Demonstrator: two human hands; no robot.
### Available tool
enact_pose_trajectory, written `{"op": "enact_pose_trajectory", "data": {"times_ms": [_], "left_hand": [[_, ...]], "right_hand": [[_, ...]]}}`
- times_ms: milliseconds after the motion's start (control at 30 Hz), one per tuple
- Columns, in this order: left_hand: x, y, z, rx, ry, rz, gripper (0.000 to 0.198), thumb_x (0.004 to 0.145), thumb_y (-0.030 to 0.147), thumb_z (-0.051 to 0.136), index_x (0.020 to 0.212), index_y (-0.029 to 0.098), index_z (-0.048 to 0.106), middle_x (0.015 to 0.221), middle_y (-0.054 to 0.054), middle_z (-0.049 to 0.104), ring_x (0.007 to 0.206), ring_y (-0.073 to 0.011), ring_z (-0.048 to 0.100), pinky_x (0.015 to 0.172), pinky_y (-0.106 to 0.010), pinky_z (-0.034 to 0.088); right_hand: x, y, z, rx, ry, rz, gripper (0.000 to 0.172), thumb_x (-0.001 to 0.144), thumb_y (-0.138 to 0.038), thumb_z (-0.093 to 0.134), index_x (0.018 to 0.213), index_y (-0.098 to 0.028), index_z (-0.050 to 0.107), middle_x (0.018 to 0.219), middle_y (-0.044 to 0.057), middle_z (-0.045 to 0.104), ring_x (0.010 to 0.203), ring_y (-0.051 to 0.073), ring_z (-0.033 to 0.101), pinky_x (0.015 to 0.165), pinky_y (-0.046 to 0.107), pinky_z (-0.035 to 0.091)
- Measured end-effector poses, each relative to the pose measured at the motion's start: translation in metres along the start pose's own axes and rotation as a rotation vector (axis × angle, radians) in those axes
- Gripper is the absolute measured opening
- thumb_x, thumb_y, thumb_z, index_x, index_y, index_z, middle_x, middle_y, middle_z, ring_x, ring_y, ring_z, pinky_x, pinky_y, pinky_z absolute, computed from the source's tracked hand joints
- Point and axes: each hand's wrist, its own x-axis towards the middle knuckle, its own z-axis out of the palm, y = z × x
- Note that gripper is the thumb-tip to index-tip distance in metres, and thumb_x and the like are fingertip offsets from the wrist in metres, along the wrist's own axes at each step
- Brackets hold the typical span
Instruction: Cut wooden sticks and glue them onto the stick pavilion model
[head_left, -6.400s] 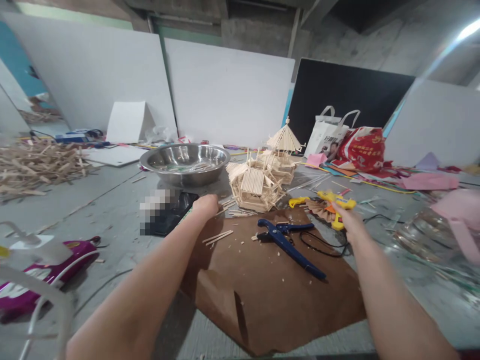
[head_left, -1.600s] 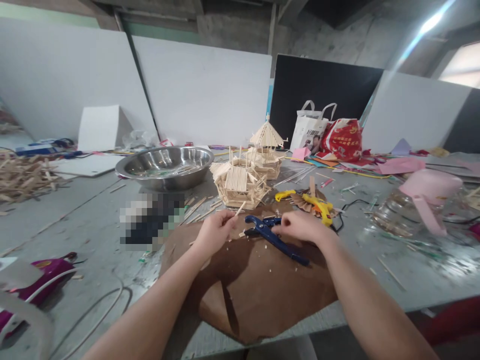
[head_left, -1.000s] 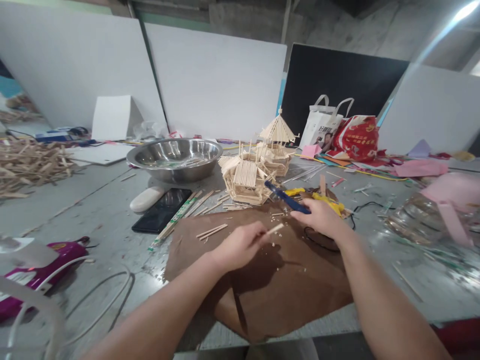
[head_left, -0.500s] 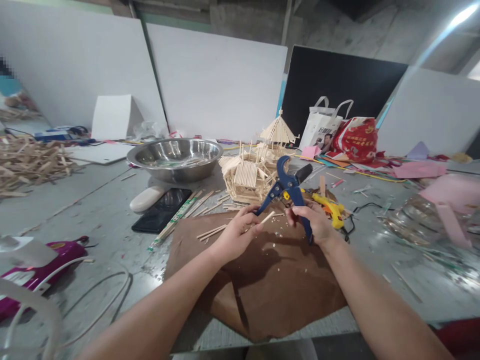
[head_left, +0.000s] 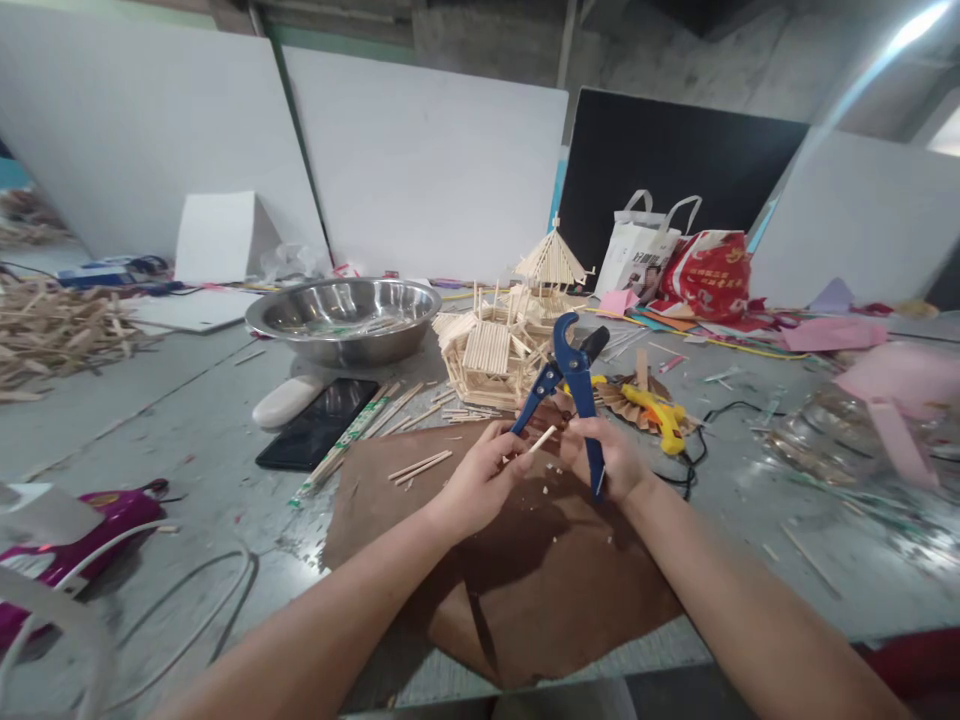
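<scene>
Between the fingers of my left hand (head_left: 484, 480) is a short pale stick (head_left: 543, 439), its free end pointing up and right. My right hand (head_left: 609, 455) is wrapped round one handle of a blue cutter (head_left: 576, 370), whose curved jaw points up. The cutter's other handle reaches down to my left fingers. Both hands are over a brown sheet (head_left: 555, 590) dotted with small pale bits. Two cut sticks (head_left: 421, 467) lie on the sheet to the left. Just behind the cutter stands a stick-built model house (head_left: 491, 350).
A metal basin (head_left: 345, 320), a black phone (head_left: 319, 425) and a white oval object (head_left: 287, 402) are at the left. To the right lies a yellow glue gun (head_left: 660, 415) with a black cord. Bags (head_left: 705, 275) stand behind; a stick pile (head_left: 67, 325) is far left.
My right hand and the cutter have moved slightly left, closer to my left hand. My left hand still holds the stick. The view has shifted a little.
</scene>
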Motion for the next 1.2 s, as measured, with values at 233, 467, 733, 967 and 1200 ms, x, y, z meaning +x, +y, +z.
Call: {"op": "enact_pose_trajectory", "data": {"times_ms": [233,467,733,967,1200], "left_hand": [[-0.001,0.000,0.002,0.003,-0.020,0.029,0.018,0.076,0.029,0.043,0.067,0.016,0.051,0.089,-0.004,0.047,0.089,-0.0136,0.045,0.081,-0.026,0.035],[0.002,-0.010,-0.011,0.085,0.303,-0.098,0.018,0.077,0.030,0.042,0.069,0.016,0.050,0.066,0.000,0.052,0.065,-0.0094,0.048,0.062,-0.020,0.038],[-0.002,-0.009,-0.012,0.203,0.357,-0.044,0.015,0.077,0.028,0.042,0.070,0.017,0.050,0.061,0.002,0.053,0.057,-0.0073,0.047,0.056,-0.018,0.037],[-0.003,-0.010,-0.010,0.295,0.307,0.005,0.016,0.077,0.027,0.040,0.070,0.017,0.050,0.063,0.000,0.055,0.061,-0.0089,0.049,0.058,-0.019,0.038],[-0.003,-0.010,-0.009,0.305,0.287,0.000,0.018,0.078,0.028,0.040,0.068,0.017,0.049,0.062,0.000,0.054,0.061,-0.0093,0.049,0.057,-0.019,0.038]], "right_hand": [[-0.002,-0.006,0.004,-0.005,-0.061,-0.068,0.025,0.060,-0.023,0.045,0.084,-0.020,0.054,0.088,0.003,0.060,0.089,0.022,0.054,0.078,0.038,0.040],[-0.002,-0.004,-0.007,-0.630,0.274,-0.278,0.026,0.061,-0.021,0.051,0.086,-0.018,0.048,0.079,0.002,0.057,0.077,0.018,0.055,0.074,0.034,0.042],[-0.002,0.011,-0.007,-1.449,0.205,-0.549,0.049,0.059,-0.020,0.051,0.106,-0.015,0.037,0.096,0.010,0.051,0.087,0.020,0.050,0.077,0.034,0.040],[-0.001,0.012,-0.006,-1.524,0.201,-0.552,0.049,0.062,-0.025,0.050,0.107,-0.016,0.035,0.097,0.011,0.051,0.089,0.022,0.050,0.077,0.035,0.041],[-0.003,0.012,-0.004,-1.505,0.141,-0.529,0.049,0.060,-0.021,0.051,0.106,-0.017,0.035,0.097,0.009,0.051,0.088,0.021,0.050,0.076,0.033,0.040]]}}
